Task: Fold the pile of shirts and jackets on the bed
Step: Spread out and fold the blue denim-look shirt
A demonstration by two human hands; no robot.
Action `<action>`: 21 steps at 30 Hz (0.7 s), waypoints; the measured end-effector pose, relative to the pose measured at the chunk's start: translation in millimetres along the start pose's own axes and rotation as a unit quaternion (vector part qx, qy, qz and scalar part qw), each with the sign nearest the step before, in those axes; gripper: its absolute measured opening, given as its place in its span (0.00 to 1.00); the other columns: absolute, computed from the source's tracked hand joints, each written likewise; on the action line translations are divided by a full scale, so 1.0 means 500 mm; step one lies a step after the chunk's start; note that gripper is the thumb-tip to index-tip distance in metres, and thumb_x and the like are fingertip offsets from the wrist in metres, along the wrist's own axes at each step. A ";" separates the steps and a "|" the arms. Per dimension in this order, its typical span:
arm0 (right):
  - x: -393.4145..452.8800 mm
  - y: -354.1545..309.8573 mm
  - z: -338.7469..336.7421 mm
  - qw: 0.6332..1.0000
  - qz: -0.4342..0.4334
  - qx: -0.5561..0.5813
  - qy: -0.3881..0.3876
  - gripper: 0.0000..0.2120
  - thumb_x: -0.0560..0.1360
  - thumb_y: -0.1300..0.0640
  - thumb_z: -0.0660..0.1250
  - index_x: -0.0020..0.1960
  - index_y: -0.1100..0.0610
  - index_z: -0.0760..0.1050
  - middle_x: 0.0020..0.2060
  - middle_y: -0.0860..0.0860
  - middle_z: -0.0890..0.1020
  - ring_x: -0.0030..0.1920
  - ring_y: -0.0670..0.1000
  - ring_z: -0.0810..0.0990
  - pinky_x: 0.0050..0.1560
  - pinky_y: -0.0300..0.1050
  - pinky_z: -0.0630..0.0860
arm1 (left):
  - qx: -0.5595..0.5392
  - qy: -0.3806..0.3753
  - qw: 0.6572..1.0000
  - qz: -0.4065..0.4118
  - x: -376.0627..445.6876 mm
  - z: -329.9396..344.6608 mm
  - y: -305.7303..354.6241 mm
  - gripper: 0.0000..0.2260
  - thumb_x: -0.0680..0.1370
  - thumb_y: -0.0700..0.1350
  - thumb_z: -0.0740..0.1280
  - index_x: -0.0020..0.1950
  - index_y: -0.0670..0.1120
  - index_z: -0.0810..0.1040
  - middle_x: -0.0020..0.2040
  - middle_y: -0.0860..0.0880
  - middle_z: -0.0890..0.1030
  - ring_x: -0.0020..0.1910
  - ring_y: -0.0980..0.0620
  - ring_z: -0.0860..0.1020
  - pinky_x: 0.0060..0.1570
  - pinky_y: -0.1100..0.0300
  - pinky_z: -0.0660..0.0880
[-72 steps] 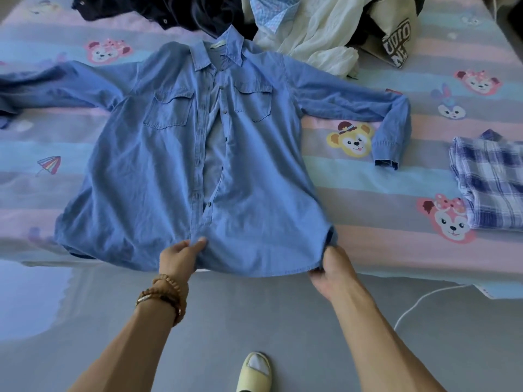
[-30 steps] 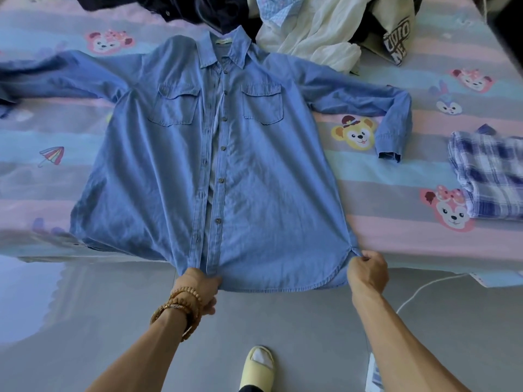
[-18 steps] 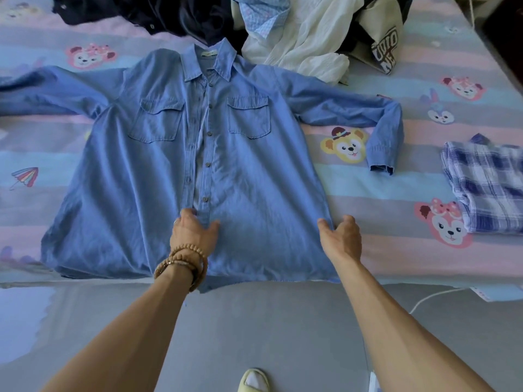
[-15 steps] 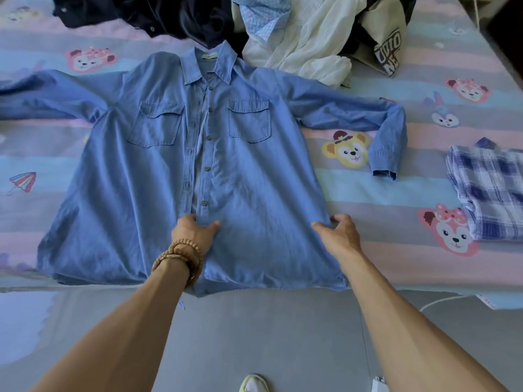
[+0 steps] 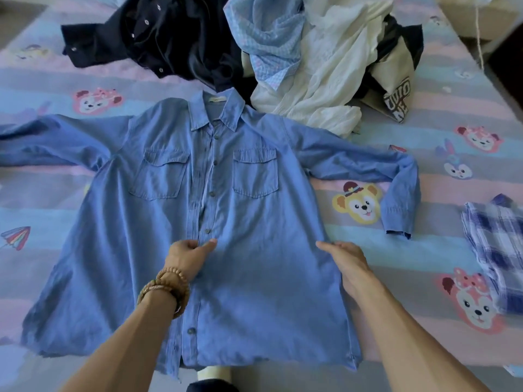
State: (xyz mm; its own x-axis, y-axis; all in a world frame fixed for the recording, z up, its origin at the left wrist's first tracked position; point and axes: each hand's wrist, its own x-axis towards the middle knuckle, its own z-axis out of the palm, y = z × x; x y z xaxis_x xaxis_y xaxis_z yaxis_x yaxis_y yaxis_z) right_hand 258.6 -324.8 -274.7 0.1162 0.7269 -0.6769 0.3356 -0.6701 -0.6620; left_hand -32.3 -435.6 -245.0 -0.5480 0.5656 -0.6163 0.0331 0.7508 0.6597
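The left hand and right hand rest flat, fingers relaxed, on the denim shirt. It lies front-up on the cartoon bedsheet, collar near the clothes pile.

The blue denim button-up shirt is soft, matt woven cloth with dull greyish buttons. The bed's pastel striped sheet with cartoon animal prints is smooth, matt fabric. The cream crinkled garment looks thin and rumpled, the dark navy jacket matt with shiny snaps. The blue-and-white plaid shirt is soft woven cloth. The bracelets of round tan beads look wooden.
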 end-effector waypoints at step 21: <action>0.264 -0.286 0.114 0.983 0.050 0.177 0.024 0.17 0.68 0.61 0.77 0.55 0.60 0.80 0.49 0.55 0.85 0.50 0.56 0.84 0.53 0.52 0.80 | 0.086 0.066 0.994 -0.001 0.303 0.007 0.231 0.16 0.73 0.50 0.74 0.55 0.42 0.81 0.51 0.41 0.81 0.56 0.40 0.78 0.57 0.51 0.75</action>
State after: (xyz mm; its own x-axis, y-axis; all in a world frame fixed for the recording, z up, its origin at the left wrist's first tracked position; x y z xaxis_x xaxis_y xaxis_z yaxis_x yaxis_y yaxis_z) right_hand 172.7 -141.9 -287.7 0.1779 0.6551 -0.7343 -0.0249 -0.7430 -0.6688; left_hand -108.3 -262.1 -263.8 -0.6526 0.5230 -0.5482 0.1675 0.8052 0.5689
